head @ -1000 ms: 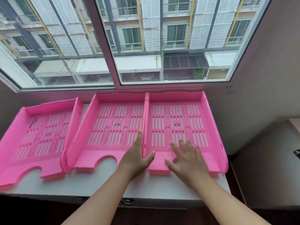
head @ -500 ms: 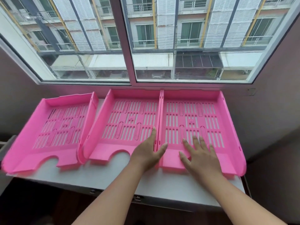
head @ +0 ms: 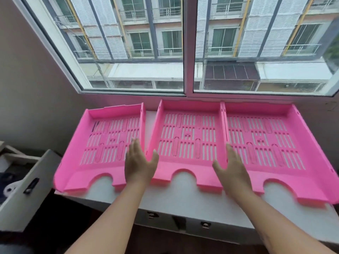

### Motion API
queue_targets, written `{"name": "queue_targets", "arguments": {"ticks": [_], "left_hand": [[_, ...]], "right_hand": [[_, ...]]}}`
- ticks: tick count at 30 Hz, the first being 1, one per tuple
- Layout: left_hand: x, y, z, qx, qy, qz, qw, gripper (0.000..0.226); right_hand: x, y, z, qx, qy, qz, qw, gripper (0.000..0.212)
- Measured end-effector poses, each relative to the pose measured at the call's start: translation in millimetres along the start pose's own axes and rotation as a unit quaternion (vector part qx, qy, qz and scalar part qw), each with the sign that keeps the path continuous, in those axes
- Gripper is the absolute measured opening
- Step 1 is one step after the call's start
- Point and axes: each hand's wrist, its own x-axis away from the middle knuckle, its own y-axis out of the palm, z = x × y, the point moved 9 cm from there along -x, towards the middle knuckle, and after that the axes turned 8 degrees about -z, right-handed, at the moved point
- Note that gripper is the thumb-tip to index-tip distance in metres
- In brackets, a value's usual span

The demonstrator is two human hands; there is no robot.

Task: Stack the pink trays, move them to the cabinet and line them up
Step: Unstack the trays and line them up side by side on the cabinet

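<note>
Three pink slotted trays lie side by side on a white cabinet top (head: 183, 191) under the window: a left tray (head: 102, 143), a middle tray (head: 187, 138) and a right tray (head: 271, 143). The left one sits slightly askew with a gap to the middle one. My left hand (head: 139, 162) is flat and open at the middle tray's left wall, thumb inside it. My right hand (head: 233, 167) is open over the wall between the middle and right trays. Neither hand grips anything.
A window (head: 183, 46) runs behind the trays. An open drawer (head: 23, 182) with a dark handle sticks out at the lower left. The cabinet front below has small latches (head: 205, 224). A grey wall stands at the left.
Both hands have shifted left: the left from the middle-right tray wall to the middle tray's left wall, the right to the middle-right wall. The view has swung left too.
</note>
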Motion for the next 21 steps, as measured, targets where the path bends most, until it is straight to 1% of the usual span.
{"name": "queue_targets", "arguments": {"ticks": [2,4,7,10,12,16,21], "left_hand": [[0,8,-18,0.06,-0.023,-0.04,0.997,0.079],[-1,15,-26,0.078,-0.015,-0.069,0.994,0.077],[-2,17,-32,0.113,0.0,-0.103,0.988,0.074],[-4,18,-26,0.111,0.049,-0.141,0.983,0.075],[-9,19,-20,0.104,0.067,-0.154,0.98,0.073],[-22,24,-15,0.099,0.057,-0.157,0.981,0.065],[-24,27,-19,0.116,0.054,-0.176,0.976,0.065]], "right_hand": [[3,5,1,0.005,0.024,0.05,0.998,0.072],[4,6,-1,0.01,0.024,0.099,0.995,0.068],[4,3,-3,0.018,0.03,0.132,0.991,0.064],[11,2,-2,0.005,0.043,0.144,0.989,0.064],[16,4,-2,0.007,0.045,0.149,0.988,0.063],[11,6,-1,0.013,0.048,0.148,0.988,0.062],[7,8,0,0.011,0.049,0.122,0.991,0.066]]}}
